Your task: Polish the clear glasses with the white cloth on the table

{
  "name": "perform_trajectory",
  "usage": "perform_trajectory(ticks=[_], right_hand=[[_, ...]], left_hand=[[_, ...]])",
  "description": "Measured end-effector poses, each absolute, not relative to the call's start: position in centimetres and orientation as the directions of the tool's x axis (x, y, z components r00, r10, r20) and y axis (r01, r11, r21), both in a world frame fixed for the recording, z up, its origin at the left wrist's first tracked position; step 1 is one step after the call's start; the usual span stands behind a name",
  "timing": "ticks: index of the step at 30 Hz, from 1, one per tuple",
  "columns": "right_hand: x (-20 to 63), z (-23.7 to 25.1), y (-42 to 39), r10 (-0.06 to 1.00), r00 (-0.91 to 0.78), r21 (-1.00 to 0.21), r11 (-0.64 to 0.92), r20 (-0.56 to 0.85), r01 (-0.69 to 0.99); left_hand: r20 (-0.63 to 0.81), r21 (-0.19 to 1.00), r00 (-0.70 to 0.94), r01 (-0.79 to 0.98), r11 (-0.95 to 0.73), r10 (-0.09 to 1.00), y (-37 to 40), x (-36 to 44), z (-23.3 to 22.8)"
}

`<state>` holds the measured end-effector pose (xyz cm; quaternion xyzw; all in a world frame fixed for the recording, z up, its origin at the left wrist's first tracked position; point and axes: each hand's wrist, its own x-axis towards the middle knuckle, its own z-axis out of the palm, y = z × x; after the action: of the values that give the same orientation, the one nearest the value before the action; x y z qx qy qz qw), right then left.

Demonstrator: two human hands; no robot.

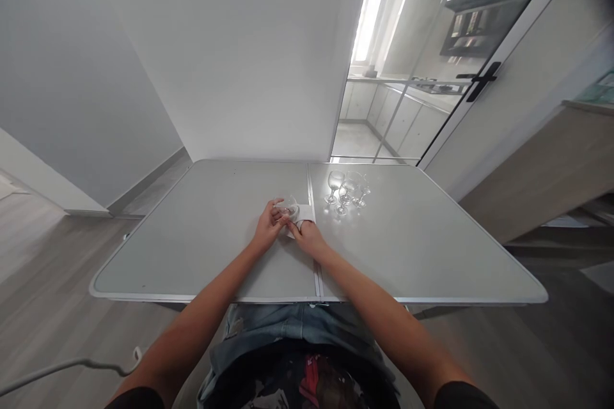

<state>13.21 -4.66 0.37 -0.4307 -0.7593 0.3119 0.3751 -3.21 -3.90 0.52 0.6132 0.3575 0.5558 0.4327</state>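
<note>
Near the table's centre seam, my left hand (271, 225) is closed around a small clear glass (290, 207), which is tilted. My right hand (308, 238) comes up against it from the other side, its fingers curled on a white cloth or paper sheet (307, 210). The sheet spreads out behind and beneath those fingers, beside the glass. Which part of the glass the right fingertips touch is hard to make out. Several clear stemmed glasses, one a wine glass (335, 183), stand grouped to the right, farther back.
Both hands are over a pale grey folding table (407, 243) with a metal edge. A white wall (249, 77) rises behind it. To the right is a glass door with a black handle (483, 82). At lower left a white cable (71, 364) hangs.
</note>
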Motion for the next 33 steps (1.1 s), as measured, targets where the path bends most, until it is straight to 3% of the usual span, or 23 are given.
perform_trajectory(ticks=[3, 5, 7, 9, 12, 14, 16, 18, 20, 23, 25, 28, 33], right_hand=[[13.6, 0.1, -4.2, 0.899, -0.301, -0.682, 0.437, 0.317, 0.587], [13.7, 0.2, -4.1, 0.893, -0.288, -0.669, 0.45, 0.345, 0.592], [13.8, 0.7, -4.3, 0.904, -0.315, -0.779, 0.414, 0.289, 0.471], [14.0, 1.5, -4.5, 0.896, -0.422, -0.943, 0.248, 0.136, 0.223], [14.8, 2.5, -4.9, 0.688, -0.725, -0.982, -0.16, -0.036, -0.104], [15.4, 2.8, -4.9, 0.56, -0.828, -0.943, -0.293, -0.034, -0.16], [15.7, 2.8, -4.8, 0.611, -0.79, -0.972, -0.208, -0.038, -0.114], [15.7, 2.4, -4.5, 0.783, -0.622, -0.994, 0.055, -0.016, 0.094], [15.5, 1.7, -4.2, 0.906, -0.401, -0.87, 0.303, 0.136, 0.388], [15.0, 0.7, -4.0, 0.896, -0.234, -0.675, 0.44, 0.378, 0.592], [14.7, 0.4, -4.1, 0.877, -0.198, -0.697, 0.47, 0.437, 0.542], [14.5, 0.6, -4.3, 0.894, -0.116, -0.827, 0.444, 0.432, 0.344], [15.0, 1.6, -4.1, 0.977, -0.025, -0.977, 0.213, 0.213, 0.025]], left_hand=[[0.416, 0.903, 0.131, 0.061, -0.426, 0.9, -3.9, -3.4, 1.0], [0.437, 0.894, 0.088, 0.066, -0.443, 0.895, -3.8, -3.6, 1.3], [0.402, 0.916, 0.093, -0.045, -0.4, 0.911, -3.9, -3.9, 1.7], [0.361, 0.923, 0.142, -0.191, -0.333, 0.921, -4.1, -4.0, 2.0], [0.357, 0.902, 0.213, -0.334, -0.275, 0.91, -4.7, -3.9, 2.3], [0.359, 0.893, 0.24, -0.369, -0.257, 0.902, -4.9, -3.8, 2.2], [0.352, 0.894, 0.224, -0.369, -0.255, 0.909, -4.8, -3.6, 2.0], [0.352, 0.898, 0.164, -0.337, -0.283, 0.922, -4.4, -3.6, 1.7], [0.367, 0.901, 0.112, -0.29, -0.322, 0.924, -4.1, -3.6, 1.5], [0.385, 0.896, 0.088, -0.273, -0.35, 0.919, -3.7, -3.6, 1.3], [0.378, 0.896, 0.094, -0.288, -0.338, 0.921, -3.8, -3.5, 1.4], [0.362, 0.9, 0.091, -0.294, -0.323, 0.928, -3.9, -3.5, 1.5], [0.345, 0.9, -0.018, -0.28, -0.335, 0.939, -3.9, -3.9, 1.5]])
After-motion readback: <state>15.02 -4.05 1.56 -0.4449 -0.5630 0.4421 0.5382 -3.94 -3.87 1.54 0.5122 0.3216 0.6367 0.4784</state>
